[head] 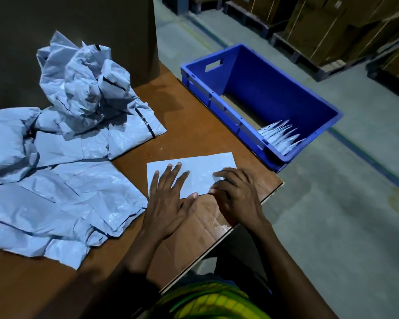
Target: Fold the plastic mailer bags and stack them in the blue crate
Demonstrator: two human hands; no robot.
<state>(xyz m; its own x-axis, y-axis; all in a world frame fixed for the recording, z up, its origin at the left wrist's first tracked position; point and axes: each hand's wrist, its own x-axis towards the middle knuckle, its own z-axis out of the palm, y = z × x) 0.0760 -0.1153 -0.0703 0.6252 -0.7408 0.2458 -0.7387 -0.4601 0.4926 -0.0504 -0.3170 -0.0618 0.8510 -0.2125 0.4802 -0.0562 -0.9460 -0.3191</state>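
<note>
The scene is dim and bluish, with soft overhead light. Pale glare sits on the tabletop (213,218) near its front edge and sheen on the mailer bags (62,194). The upper left lies in shadow; far edges bend and blur

On my counter (189,125) the mailer pile (62,157) lies left, the folded mailer (203,171) in front; right of it, the crate (217,93) holds folded bags (279,137).
</note>
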